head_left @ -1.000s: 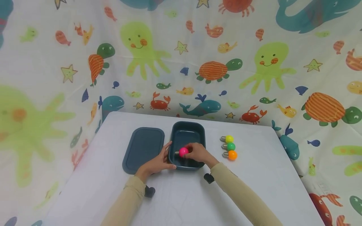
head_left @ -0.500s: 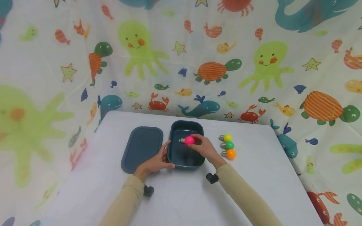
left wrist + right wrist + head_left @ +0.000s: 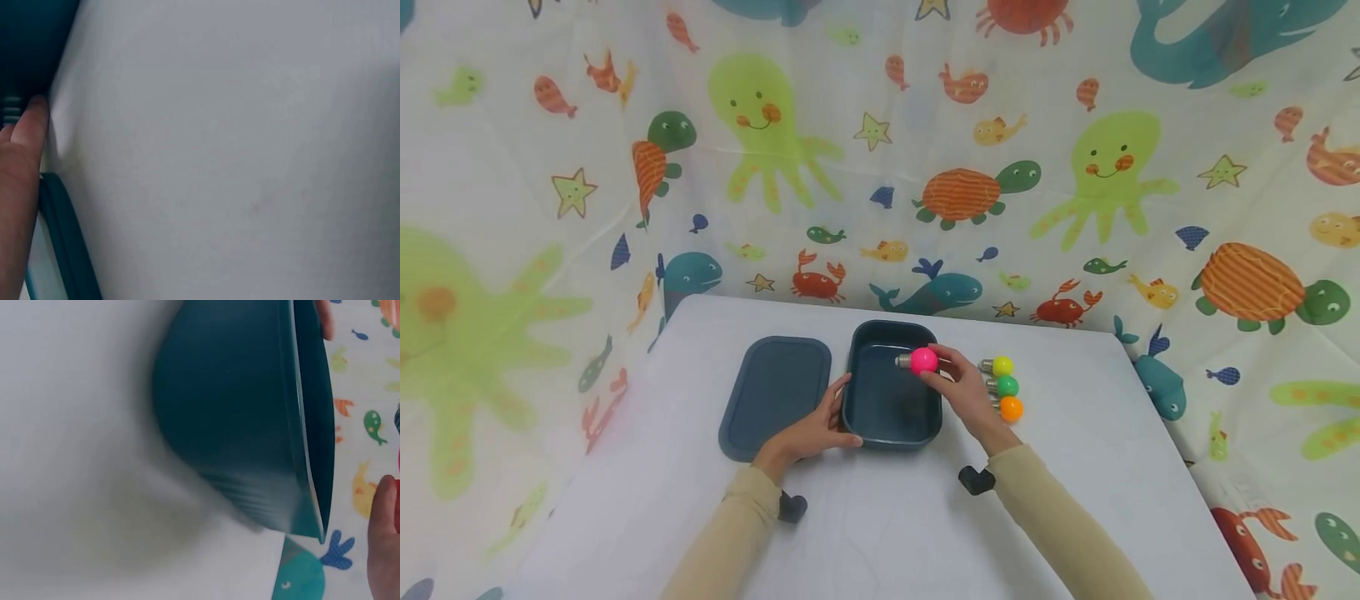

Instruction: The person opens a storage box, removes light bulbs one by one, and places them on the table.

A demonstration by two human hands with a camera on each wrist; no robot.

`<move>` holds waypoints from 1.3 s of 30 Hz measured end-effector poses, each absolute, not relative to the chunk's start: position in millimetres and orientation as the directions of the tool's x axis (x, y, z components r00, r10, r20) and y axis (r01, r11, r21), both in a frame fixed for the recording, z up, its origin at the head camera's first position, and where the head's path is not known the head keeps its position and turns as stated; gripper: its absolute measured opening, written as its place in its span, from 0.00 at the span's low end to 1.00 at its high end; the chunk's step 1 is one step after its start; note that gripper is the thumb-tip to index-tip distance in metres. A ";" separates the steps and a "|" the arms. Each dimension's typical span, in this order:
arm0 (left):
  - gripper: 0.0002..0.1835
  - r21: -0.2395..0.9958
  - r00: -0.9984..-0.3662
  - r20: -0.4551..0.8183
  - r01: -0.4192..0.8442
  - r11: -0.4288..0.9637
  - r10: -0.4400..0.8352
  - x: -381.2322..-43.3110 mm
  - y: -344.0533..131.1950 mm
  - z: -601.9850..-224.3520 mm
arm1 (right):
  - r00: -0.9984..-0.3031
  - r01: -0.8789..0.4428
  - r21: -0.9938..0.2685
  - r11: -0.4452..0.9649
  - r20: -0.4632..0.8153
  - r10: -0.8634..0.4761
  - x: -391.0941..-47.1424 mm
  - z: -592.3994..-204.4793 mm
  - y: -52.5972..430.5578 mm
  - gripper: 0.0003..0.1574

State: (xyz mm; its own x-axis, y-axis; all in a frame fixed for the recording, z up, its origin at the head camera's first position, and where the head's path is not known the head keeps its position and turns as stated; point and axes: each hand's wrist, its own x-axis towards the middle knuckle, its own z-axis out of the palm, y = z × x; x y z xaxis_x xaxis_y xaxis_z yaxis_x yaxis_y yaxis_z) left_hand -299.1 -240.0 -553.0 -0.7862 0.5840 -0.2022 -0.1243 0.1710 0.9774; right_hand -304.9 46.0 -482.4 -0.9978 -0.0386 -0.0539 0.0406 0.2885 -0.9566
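Note:
My right hand (image 3: pixel 967 392) pinches a pink light bulb (image 3: pixel 924 360) by its round end, above the right side of a dark blue box (image 3: pixel 891 442). The bulb's metal screw base points left. In the right wrist view, the box's wall (image 3: pixel 231 412) fills the middle, and part of the right hand (image 3: pixel 382 544) shows at the right edge. My left hand (image 3: pixel 808 429) rests against the box's front left corner, fingers extended along the left side and thumb at the front. The left wrist view catches that hand (image 3: pixel 25 150) touching the box (image 3: pixel 34 44).
A flat dark blue lid (image 3: pixel 775 396) lies left of the box. Right of it are a yellow bulb (image 3: pixel 1002 366), a green bulb (image 3: pixel 1007 386) and an orange bulb (image 3: pixel 1011 409) in a column. A curtain with sea animals (image 3: pixel 880 150) hangs behind the white table (image 3: pixel 880 533).
My right hand has lifted the pink bulb from low inside the box, moving it up and to the right. The left hand has stayed at the box's corner.

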 end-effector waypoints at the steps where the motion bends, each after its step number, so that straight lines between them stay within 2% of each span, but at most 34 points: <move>1: 0.61 0.977 -0.786 -0.201 -0.122 0.172 0.585 -299.2 -239.7 -553.2 | -0.999 0.030 -0.962 0.272 -0.040 -0.030 -304.2 -482.5 48.8 0.36; 6: 0.61 0.979 -0.786 -0.195 -0.115 0.171 0.587 -300.0 -239.0 -553.5 | -1.000 0.019 -0.984 0.177 -0.020 -0.002 -300.4 -483.5 63.5 0.37; 19: 0.61 0.976 -0.790 -0.203 -0.113 0.188 0.578 -301.8 -237.1 -552.9 | -0.987 0.089 -0.992 0.091 -0.075 0.141 -283.6 -488.5 100.2 0.38; 29: 0.61 0.977 -0.786 -0.192 -0.100 0.186 0.588 -302.8 -236.3 -554.7 | -0.989 0.103 -0.991 -0.082 -0.111 0.101 -268.0 -493.3 130.1 0.38; 39: 0.61 0.976 -0.797 -0.199 -0.110 0.186 0.571 -303.1 -234.3 -555.4 | -0.982 0.165 -0.986 0.017 -0.162 0.096 -259.4 -504.7 164.6 0.44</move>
